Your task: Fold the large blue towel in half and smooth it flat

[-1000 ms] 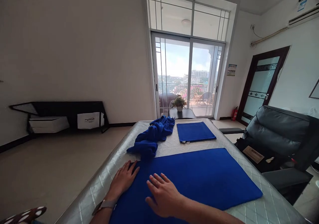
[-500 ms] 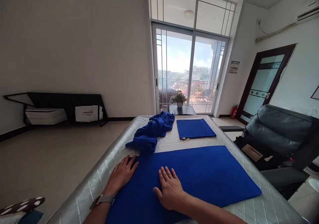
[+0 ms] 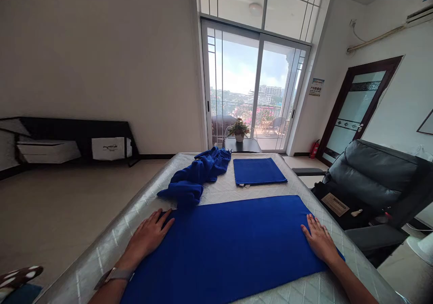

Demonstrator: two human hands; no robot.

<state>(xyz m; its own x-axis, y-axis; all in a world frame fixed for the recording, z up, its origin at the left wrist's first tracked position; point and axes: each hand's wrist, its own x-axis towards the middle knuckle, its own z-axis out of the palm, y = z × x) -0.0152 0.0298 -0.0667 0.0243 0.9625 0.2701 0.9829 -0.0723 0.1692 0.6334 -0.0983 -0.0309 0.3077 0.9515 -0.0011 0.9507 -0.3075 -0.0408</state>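
Observation:
A blue cloth (image 3: 233,245) lies spread flat across the near part of the mattress (image 3: 216,198). My left hand (image 3: 147,234) rests on its left edge, fingers stretched and a banded watch on the wrist. At the opposite side, my right hand (image 3: 320,238) lies flat on the cloth's right edge with fingers extended. Beyond the spread cloth, a crumpled blue cloth (image 3: 199,175) sits in a heap at the left, close to its far edge. A folded blue cloth (image 3: 259,171) with small white tags lies flat to the right of the heap.
A dark armchair (image 3: 375,177) with items on its seat stands right of the mattress. A potted plant (image 3: 239,130) sits before the glass sliding door (image 3: 233,69). Along the left wall is a low black rack (image 3: 77,130) holding white boxes. Spotted brown fabric (image 3: 20,276) shows at lower left.
My right hand has slid from the middle of the spread cloth to its right edge. My left hand stays at the left edge. The view has shifted slightly.

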